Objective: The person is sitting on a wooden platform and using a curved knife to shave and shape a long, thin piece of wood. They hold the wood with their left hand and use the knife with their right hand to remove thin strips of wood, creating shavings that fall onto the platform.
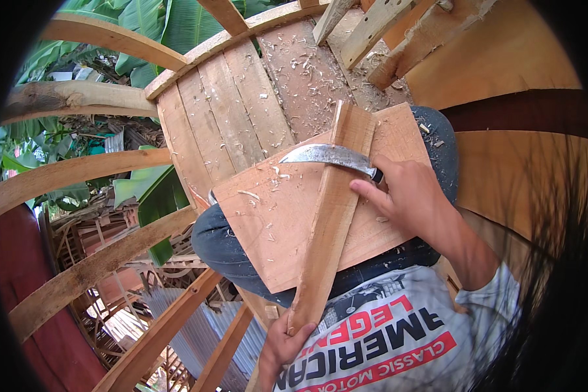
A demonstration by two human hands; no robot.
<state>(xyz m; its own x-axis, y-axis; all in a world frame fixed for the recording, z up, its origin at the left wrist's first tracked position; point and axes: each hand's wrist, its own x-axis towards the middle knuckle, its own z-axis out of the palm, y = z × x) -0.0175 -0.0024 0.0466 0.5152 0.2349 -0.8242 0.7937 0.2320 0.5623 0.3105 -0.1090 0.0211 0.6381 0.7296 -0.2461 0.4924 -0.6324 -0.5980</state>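
Observation:
A long wooden strip lies slantwise over a flat wooden board resting on my lap. My left hand grips the strip's near end, close to my shirt. In my right hand is a curved knife, held by its dark handle, which the fingers mostly hide. Its metal blade points left and lies across the upper part of the strip. Pale shavings are scattered over the board.
Beyond my knees stretches a plank floor sprinkled with shavings. Wooden slats form a railing on the left, with green leaves outside. Notched wood pieces stand at the upper right, near large smooth panels.

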